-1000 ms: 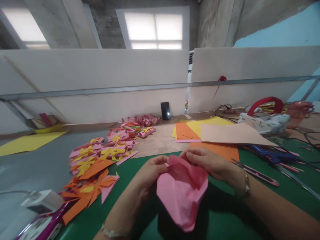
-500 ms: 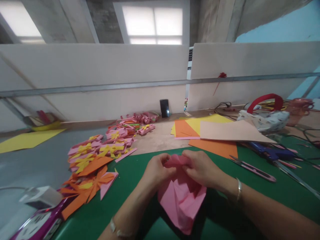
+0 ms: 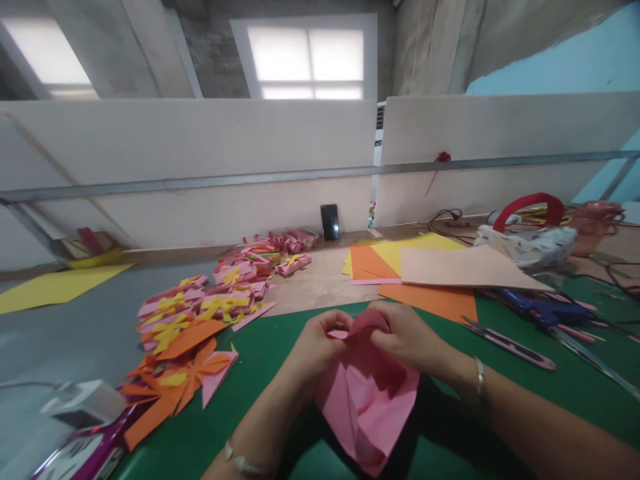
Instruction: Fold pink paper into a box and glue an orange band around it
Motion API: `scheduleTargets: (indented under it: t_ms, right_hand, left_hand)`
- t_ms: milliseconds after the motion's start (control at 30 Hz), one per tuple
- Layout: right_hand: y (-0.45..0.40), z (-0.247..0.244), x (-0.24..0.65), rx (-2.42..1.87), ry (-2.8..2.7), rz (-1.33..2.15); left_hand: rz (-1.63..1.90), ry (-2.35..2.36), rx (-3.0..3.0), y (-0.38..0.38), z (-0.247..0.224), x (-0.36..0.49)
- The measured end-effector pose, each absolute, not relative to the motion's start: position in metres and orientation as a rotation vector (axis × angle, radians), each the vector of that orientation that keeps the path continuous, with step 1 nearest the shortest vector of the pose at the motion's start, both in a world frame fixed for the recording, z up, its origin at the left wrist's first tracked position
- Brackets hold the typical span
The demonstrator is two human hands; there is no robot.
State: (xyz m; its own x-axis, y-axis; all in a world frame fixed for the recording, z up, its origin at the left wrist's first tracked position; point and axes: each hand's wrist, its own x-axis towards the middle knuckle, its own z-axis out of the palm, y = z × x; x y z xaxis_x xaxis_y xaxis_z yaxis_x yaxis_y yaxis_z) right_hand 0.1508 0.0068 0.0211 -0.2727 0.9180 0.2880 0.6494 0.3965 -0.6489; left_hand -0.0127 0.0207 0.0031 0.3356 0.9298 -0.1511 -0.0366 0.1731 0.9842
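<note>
A folded piece of pink paper [image 3: 367, 407] hangs between my two hands over the green mat [image 3: 260, 373], its creased point toward me. My left hand [image 3: 323, 343] pinches its upper left edge between thumb and fingers. On the opposite upper edge, my right hand [image 3: 405, 337] is closed, thumb in front and fingers behind. The top rim of the paper curls over between them. Left of my hands lie orange paper flowers [image 3: 195, 367] and a pile of pink folded paper pieces [image 3: 227, 287] with yellow paper flowers on them.
To the right lie a pink-handled craft knife [image 3: 510, 343], a blue glue gun [image 3: 543, 308] and a tan board [image 3: 465, 267] over orange and yellow sheets [image 3: 435, 243]. A phone [image 3: 330, 222] leans on the partition. A white charger [image 3: 85, 402] sits at lower left.
My hands have shifted slightly on the paper, and its top rim now curls more toward the right hand. The whole view has dropped a little in the frame.
</note>
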Motion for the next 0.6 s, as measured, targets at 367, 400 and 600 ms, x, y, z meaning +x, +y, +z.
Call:
scheduleTargets:
  t_ms: [367,400,600]
  right_hand:
    - [0.004,0.014,0.149,-1.336,-2.150,0.403]
    - [0.005,0.014,0.149,-1.360,-2.151,0.376]
    - [0.008,0.013,0.153,-1.494,-2.077,0.162]
  left_hand:
    - [0.761,1.125,1.322,0.019,0.013,-0.017]
    - [0.739,1.085,1.334,0.018,0.015,-0.018]
    - [0.733,1.117,1.099,0.020,0.021,-0.028]
